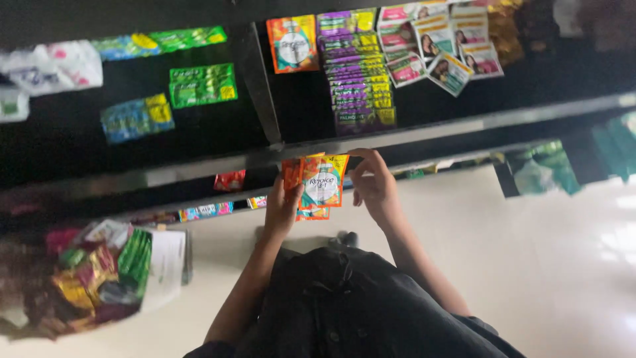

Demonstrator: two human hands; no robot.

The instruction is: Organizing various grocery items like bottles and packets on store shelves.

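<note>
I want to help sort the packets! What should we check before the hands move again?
1. Left hand grips the orange sachets: ok.
2. Right hand pinches the front sachet's top corner: ok.
3. How many sachets in the stack: cannot tell.
4. Matching orange sachet already on the dark shelf: ok.
5. Bare spot beside it: ok.
6. Picture sharp enough to judge edges: not ok.

Shelf: dark shelf (79, 139) across upper frame, metal divider (264, 86) near centre.
Upper left: green sachet strips (203, 85), blue-yellow sachets (137, 118), white packets (53, 66).
Upper centre: single orange sachet (293, 44), stacked purple sachets (358, 73).
Upper right: fanned pink-white sachets (440, 46).
Lower left: pile of mixed sachets (93, 278), blurred.
Floor: pale tiles (530, 265).
</note>
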